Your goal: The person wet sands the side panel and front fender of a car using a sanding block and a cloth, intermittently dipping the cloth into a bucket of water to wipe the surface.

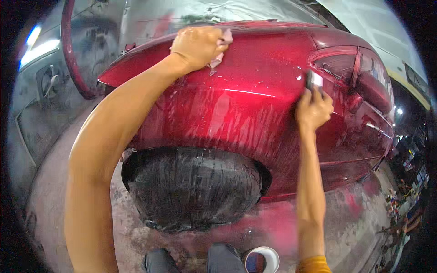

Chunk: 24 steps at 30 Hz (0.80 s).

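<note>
A wet, glossy red car body (246, 91) fills the middle, streaked with water along its fender. My left hand (198, 45) is closed on a pale pinkish cloth (226, 37) over the upper fender, with part of the cloth hanging below my fingers. Farther right, my right hand (314, 107) grips a small dark-and-light block (315, 78) against the panel just left of the side mirror (371, 91). Black covering (191, 191) hides the wheel below the arch.
My legs (223, 259) stand at the bottom beside a white bucket (268, 259) on the stained floor (350, 218). At the left are a grey wall (36, 104) and a curved red part (68, 50). Assorted small items (403, 198) crowd the far right.
</note>
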### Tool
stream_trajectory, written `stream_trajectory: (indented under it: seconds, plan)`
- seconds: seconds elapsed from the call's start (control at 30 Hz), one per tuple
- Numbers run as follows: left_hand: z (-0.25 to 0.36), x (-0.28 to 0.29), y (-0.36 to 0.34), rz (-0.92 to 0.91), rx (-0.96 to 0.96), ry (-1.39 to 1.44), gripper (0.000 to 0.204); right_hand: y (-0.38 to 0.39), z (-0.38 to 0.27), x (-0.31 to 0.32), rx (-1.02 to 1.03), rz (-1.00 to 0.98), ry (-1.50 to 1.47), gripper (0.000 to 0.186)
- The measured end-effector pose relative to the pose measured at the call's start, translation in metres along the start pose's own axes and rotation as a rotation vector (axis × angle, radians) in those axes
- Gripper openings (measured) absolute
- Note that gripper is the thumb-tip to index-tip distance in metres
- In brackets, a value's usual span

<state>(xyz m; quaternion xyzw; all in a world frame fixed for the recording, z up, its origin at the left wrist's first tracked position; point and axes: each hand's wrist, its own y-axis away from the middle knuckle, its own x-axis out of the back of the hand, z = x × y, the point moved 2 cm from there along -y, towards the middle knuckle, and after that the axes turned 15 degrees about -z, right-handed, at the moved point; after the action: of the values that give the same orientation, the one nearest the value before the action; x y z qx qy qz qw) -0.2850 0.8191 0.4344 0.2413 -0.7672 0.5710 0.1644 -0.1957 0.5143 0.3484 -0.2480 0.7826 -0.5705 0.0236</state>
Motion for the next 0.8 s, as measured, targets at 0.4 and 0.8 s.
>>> stream_trajectory:
  seconds: [0.4, 0.8]
  plan:
    - [-0.099, 0.006, 0.063, 0.167, 0.241, -0.039, 0.032, -0.003, -0.028, -0.024, 0.272, 0.057, -0.04, 0.035]
    - [-0.167, 0.018, 0.123, 0.039, 0.503, -0.085, 0.042, 0.067, -0.154, -0.017, 0.563, 0.096, -0.163, 0.028]
